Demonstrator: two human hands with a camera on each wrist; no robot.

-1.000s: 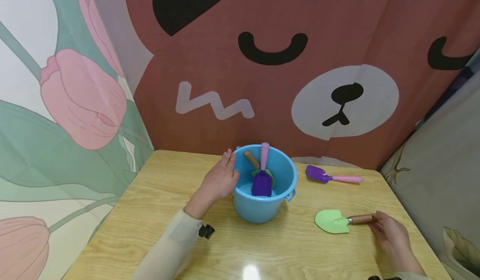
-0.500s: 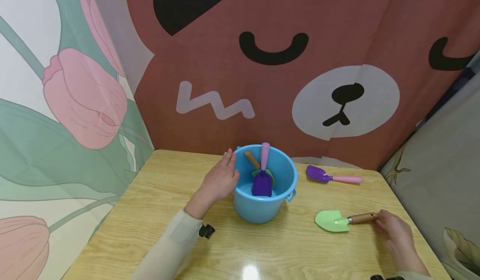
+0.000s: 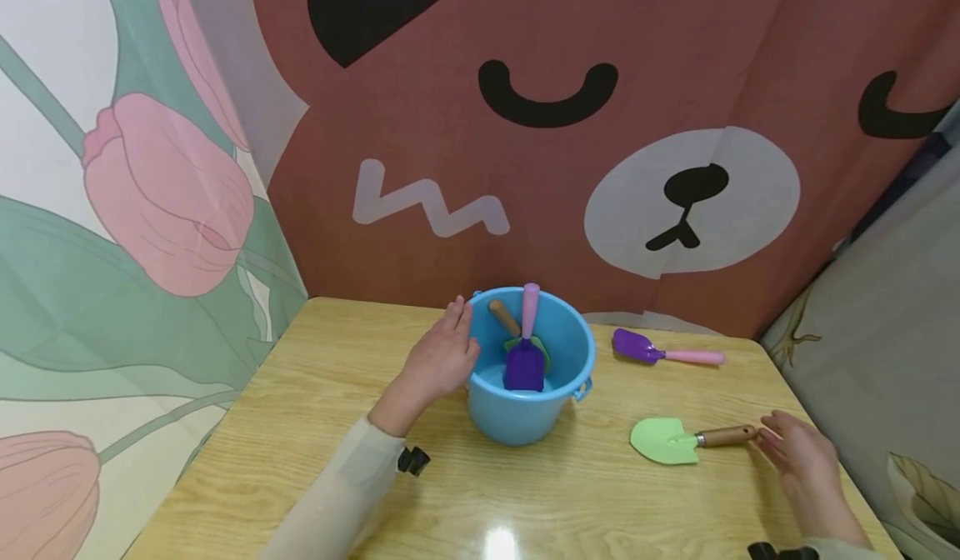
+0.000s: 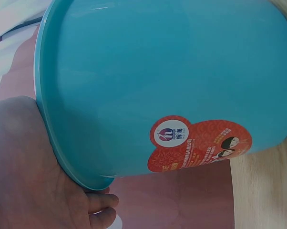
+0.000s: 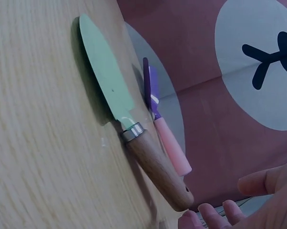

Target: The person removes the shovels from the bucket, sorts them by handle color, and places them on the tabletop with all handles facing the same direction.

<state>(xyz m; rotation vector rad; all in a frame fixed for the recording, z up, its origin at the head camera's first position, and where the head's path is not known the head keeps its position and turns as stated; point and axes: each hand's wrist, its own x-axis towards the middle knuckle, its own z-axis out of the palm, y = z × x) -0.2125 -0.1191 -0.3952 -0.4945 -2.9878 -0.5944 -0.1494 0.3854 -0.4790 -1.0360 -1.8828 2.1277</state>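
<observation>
A blue bucket stands on the table, and my left hand rests against the left side of its rim with the fingers extended. In the left wrist view the palm lies along the bucket's edge, above a red sticker on its wall. Inside lean a purple scoop with a pink handle and a green trowel with a wooden handle, its blade partly hidden. Another green trowel lies on the table at the right. Just beyond its handle end is my right hand, fingers spread and holding nothing.
A second purple scoop with a pink handle lies behind the green trowel, near the table's back edge. A bear-print curtain hangs behind the wooden table. Printed cloths flank it on both sides.
My right hand has let go of the green trowel's handle and drawn slightly to the right. The trowel stays where it lay. My left hand and the bucket have not moved.
</observation>
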